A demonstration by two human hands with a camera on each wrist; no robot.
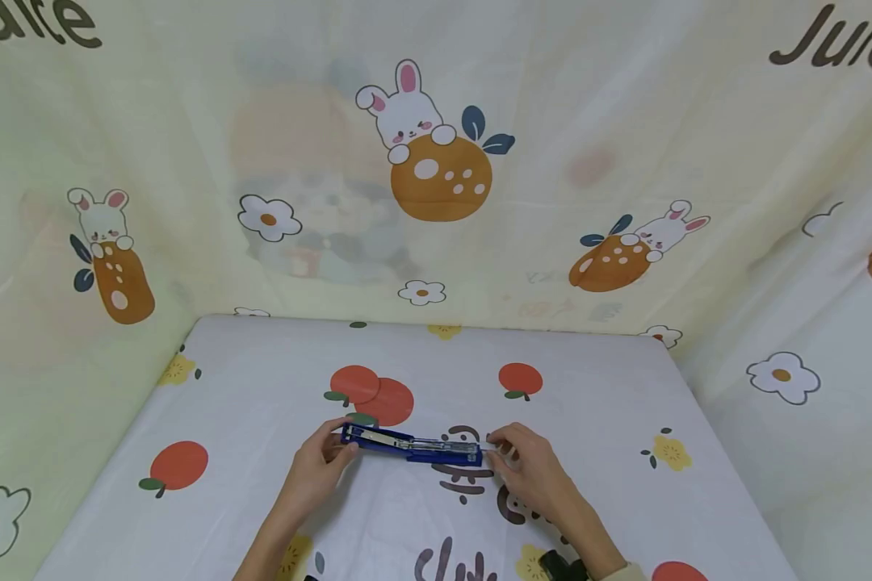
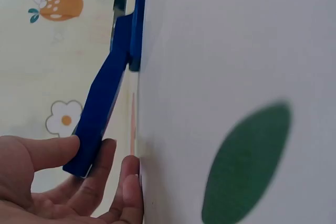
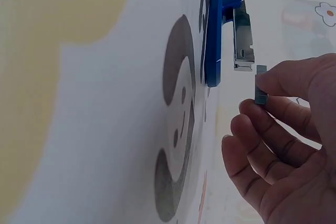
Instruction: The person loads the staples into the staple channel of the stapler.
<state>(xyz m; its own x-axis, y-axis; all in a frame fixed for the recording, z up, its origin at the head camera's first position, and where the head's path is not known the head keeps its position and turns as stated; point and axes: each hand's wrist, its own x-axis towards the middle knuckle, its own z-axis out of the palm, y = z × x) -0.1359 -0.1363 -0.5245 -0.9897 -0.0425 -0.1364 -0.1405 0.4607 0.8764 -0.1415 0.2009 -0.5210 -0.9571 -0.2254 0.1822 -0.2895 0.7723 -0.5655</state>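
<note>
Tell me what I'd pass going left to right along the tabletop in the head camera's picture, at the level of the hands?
Printed orange with a leaf → left hand holding one end of the opened blue stapler → right hand pinching something small at the other end → small yellow flower print.

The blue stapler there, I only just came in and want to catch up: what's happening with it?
A person has the blue stapler lying swung open on the printed tablecloth. The left hand holds its lifted top arm at one end. The right hand pinches a small strip of staples just off the open end of the metal staple channel. The strip is not yet in the channel.
</note>
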